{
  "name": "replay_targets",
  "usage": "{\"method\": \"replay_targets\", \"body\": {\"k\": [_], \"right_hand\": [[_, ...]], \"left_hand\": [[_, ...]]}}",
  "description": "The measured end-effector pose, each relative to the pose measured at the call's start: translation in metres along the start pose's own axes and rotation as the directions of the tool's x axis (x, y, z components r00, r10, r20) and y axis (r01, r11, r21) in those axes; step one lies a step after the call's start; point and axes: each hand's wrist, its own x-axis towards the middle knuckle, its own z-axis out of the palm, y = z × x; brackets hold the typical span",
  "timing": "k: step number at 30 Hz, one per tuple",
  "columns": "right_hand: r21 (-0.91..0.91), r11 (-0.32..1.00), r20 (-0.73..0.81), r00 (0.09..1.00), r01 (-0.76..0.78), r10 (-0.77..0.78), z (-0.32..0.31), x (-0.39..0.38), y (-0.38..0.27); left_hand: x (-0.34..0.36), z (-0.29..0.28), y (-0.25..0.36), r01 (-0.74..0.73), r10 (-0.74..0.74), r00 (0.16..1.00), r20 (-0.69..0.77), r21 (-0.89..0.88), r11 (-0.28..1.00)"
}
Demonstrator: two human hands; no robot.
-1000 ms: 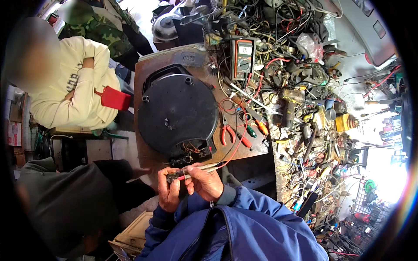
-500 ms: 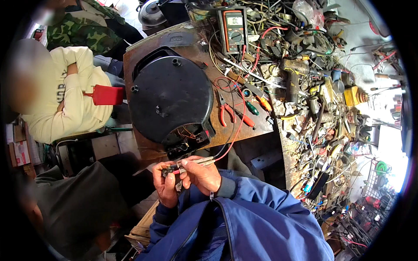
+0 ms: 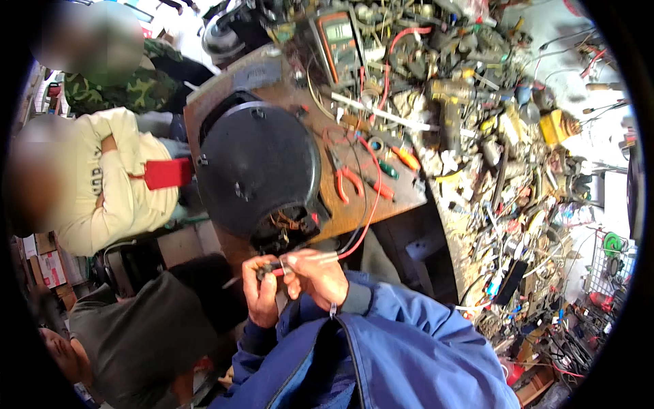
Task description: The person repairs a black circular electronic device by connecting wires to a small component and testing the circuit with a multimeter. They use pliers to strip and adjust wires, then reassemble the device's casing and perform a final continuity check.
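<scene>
My left hand [image 3: 260, 296] pinches a small black part [image 3: 267, 271] between thumb and fingers. Close against it, my right hand [image 3: 319, 278] is closed around the multimeter probes [image 3: 328, 258]; a red and a black lead run out of its far side. A red probe piece [image 3: 278, 272] reaches the black part, though exact contact is too small to tell. Just beyond both hands lies a round black appliance [image 3: 255, 167] on the wooden table [image 3: 402, 194]. Its near compartment is open, with copper-coloured wires [image 3: 286, 221] showing. At the table's back stands an orange-and-grey multimeter [image 3: 338, 48].
Red-handled pliers [image 3: 349, 183], screwdrivers [image 3: 388, 169] and a tape roll [image 3: 375, 144] lie right of the appliance. Cluttered tools and parts cover the right bench [image 3: 490, 204], including a drill [image 3: 449, 112]. A person in a cream top [image 3: 126, 184] and others are at the left.
The whole view has shifted and blurred slightly, with the table and multimeter appearing farther left. Both hands stay together on the black part and probes.
</scene>
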Motion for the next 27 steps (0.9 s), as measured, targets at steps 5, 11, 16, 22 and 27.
{"method": "replay_targets", "body": {"k": [5, 11, 16, 22, 27], "right_hand": [[0.038, 0.999, 0.073, 0.997, 0.016, -0.019, 0.008, -0.003, -0.016], [0.07, 0.997, 0.087, 0.996, -0.019, 0.013, 0.013, -0.006, -0.028], [-0.115, 0.99, 0.135, 0.989, 0.083, -0.068, 0.014, -0.007, -0.025], [-0.147, 0.982, 0.135, 0.986, 0.119, -0.099, 0.019, -0.009, -0.023], [-0.105, 0.993, 0.101, 0.994, 0.055, -0.044, 0.015, -0.011, -0.017]], "left_hand": [[0.007, -0.005, 0.002, -0.269, 0.27, 0.961, 0.057, 0.404, 0.874], [0.009, -0.005, 0.002, -0.299, 0.295, 0.953, 0.07, 0.361, 0.883], [0.004, -0.019, -0.021, -0.168, 0.165, 0.986, 0.035, 0.168, 0.971], [0.002, -0.015, -0.001, -0.249, 0.246, 0.968, 0.046, 0.27, 0.93], [-0.009, -0.025, -0.009, -0.12, 0.11, 0.992, 0.054, 0.235, 0.965]]}}
